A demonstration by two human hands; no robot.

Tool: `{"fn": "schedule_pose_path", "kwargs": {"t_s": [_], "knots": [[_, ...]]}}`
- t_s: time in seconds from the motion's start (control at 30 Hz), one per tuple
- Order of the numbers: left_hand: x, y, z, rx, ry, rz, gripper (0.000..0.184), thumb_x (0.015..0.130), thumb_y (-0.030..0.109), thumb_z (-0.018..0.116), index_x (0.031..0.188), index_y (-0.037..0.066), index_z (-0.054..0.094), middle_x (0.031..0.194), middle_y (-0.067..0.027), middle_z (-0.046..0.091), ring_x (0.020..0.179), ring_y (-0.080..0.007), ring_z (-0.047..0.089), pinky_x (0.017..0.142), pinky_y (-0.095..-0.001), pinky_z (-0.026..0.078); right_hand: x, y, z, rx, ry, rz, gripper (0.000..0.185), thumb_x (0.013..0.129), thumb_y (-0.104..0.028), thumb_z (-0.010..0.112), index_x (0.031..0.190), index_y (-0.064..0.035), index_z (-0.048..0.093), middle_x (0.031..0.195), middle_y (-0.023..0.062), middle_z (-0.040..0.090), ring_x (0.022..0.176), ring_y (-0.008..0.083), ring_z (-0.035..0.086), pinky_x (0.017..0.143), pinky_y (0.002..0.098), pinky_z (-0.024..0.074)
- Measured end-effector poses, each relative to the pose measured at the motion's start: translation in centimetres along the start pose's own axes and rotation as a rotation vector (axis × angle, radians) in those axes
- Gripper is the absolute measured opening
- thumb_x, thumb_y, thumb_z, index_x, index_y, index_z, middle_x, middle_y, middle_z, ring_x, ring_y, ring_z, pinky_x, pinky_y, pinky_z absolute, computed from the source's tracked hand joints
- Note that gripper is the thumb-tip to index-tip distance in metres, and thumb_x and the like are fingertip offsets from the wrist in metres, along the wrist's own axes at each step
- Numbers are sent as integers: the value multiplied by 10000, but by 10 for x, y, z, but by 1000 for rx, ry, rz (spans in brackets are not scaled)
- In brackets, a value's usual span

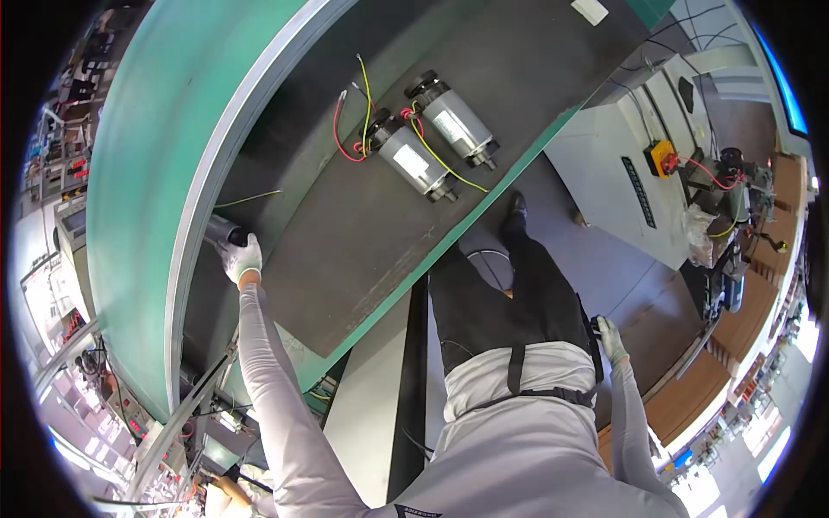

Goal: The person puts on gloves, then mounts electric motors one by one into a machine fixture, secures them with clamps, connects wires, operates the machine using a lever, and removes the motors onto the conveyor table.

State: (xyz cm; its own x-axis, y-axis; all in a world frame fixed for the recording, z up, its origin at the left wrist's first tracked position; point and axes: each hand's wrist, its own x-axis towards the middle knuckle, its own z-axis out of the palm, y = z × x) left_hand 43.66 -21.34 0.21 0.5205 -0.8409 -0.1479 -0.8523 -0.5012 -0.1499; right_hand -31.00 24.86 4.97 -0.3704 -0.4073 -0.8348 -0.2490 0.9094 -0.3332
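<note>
Cylinder (pixel 219 230) at left of frame, gripped in left hand (pixel 241 258), with 2 wired motors (pixel 413 161) at upper middle and right hand (pixel 611 339) at lower right, finger grip there too hidden to tell, likely mid pick-up or put-down, next calling for a steady hold.

A dark grey worktop (pixel 345 259) with a green edge (pixel 527 164) carries a silver motor (pixel 404 160), lying aslant, and a second motor (pixel 458 123) just beside it. Red and yellow-green wires (pixel 336 129) trail across the surface; a white slip (pixel 590 10) lies well apart.
</note>
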Motion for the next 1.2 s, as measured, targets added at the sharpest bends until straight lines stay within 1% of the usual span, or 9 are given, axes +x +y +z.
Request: {"fn": "schedule_pose_path", "kwargs": {"t_s": [0.07,0.3,0.43,0.53,0.7,0.77,0.83,1.0,1.2], "knots": [[2,-17,-6,-272,-187,-277,882,799,511,589,1414,-49,295,1488,-232,281,1383,-349,268,1133,-388,245,4,8,1,241,42,86,485,956,-451,459,1115,-12,590,1035,115,641,966,212,597,840,352,480],[2,-93,36,-428,-154,-229,927,777,483,639,1412,-79,267,1465,-262,302,1378,-353,276,1126,-384,259,3,57,1,205,-27,174,526,954,-474,463,1170,-9,579,1084,102,635,997,206,603,853,368,484],[-31,-82,31,-455,-100,-89,896,800,445,619,1410,-97,250,1481,-264,268,1364,-363,302,1123,-393,263,10,61,11,230,6,177,525,942,-503,444,1134,-39,597,1049,97,649,972,197,601,789,349,495],[-95,-6,4,-236,-110,-158,835,825,401,588,1400,-107,260,1487,-271,248,1353,-370,319,1121,-395,271,3,23,6,162,74,106,523,938,-497,445,1094,-23,600,1031,136,653,944,253,616,788,364,496],[-197,141,-13,-124,67,380,673,870,296,553,1346,-133,348,1433,-287,335,1355,-350,322,1117,-374,292,62,82,2,-5,214,-209,543,920,-486,477,1102,15,579,1089,243,622,1032,406,576,894,408,458],[-240,207,-28,-327,166,495,661,844,248,592,1347,-113,360,1428,-272,345,1350,-366,319,1121,-411,274,66,55,-35,-5,225,22,599,907,-515,481,1190,7,562,1182,242,596,1141,395,540,952,408,434],[-286,279,-68,-453,144,560,662,820,216,601,1356,-89,360,1429,-267,340,1339,-381,329,1121,-431,269,85,61,-65,97,313,-127,666,887,-556,483,1237,6,552,1220,243,579,1183,385,519,988,403,417],[-328,415,-93,-437,227,852,671,792,201,600,1362,-65,365,1434,-245,342,1315,-390,348,1104,-442,286,129,60,-139,163,195,-14,667,880,-554,499,1229,11,562,1215,239,587,1190,379,518,1005,388,406],[-311,556,-94,-388,47,1079,678,787,264,601,1342,-66,393,1427,-243,360,1308,-376,364,1092,-446,297,182,91,-168,308,362,-39,592,905,-530,498,1104,14,617,1033,199,661,987,313,622,848,375,469]]}}
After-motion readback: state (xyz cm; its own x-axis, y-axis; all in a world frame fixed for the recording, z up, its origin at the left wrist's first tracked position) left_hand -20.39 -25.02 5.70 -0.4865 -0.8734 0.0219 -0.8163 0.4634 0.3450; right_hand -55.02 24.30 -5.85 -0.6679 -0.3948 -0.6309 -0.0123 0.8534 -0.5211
